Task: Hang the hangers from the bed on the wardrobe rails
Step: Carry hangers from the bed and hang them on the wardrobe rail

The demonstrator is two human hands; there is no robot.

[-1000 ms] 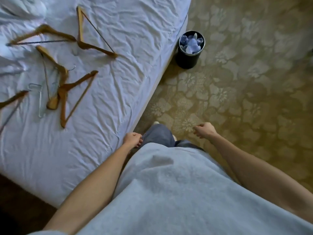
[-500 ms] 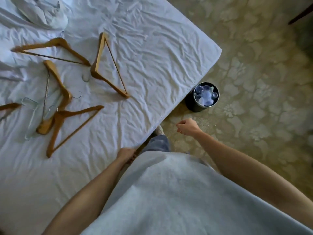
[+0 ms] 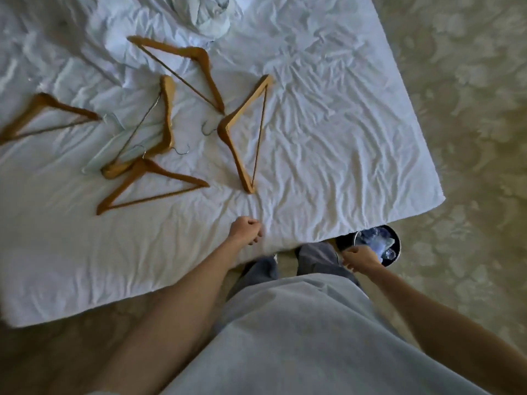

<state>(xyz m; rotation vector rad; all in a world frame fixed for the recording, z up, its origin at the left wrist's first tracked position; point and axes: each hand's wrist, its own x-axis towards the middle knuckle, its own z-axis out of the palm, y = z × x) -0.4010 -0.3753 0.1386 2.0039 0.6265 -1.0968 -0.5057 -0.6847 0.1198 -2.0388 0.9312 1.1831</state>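
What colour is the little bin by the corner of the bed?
The bin is black, with bluish clear plastic inside, seen in the head view.

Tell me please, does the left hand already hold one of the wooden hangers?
No, the left hand hangs loosely curled above the bed sheet and holds nothing, while the nearest wooden hanger lies apart from it.

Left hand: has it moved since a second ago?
Yes. The left hand has come forward from beside the bed's edge to over the sheet, toward the hangers.

No readable text — no labels, brands, numbers.
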